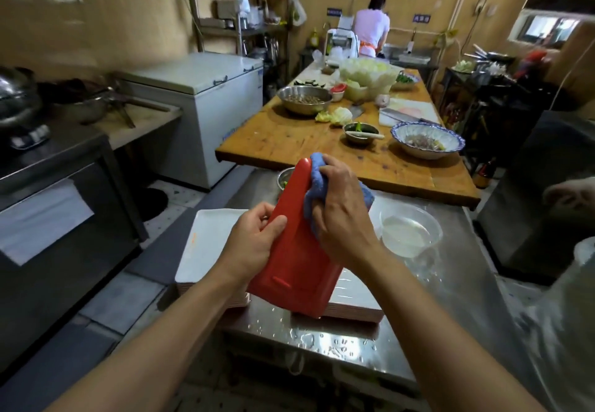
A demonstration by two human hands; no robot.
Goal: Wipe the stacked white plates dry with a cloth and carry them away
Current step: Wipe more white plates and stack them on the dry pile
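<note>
Plates lay in two stacks on the wet steel table [457,270]: a white stack [206,244] at the left edge, overhanging it, and another [354,299] partly hidden under a red rectangular plate [296,250]. That red plate stood tilted, its lower corner at the near stack. The left hand [254,241] gripped its left edge; the right hand [338,205] pinched a blue cloth [317,166] against its upper right edge. A clear bowl [407,229] sat just to the right.

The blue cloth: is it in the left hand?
No, the right hand grips the blue cloth against the red plate.
</note>
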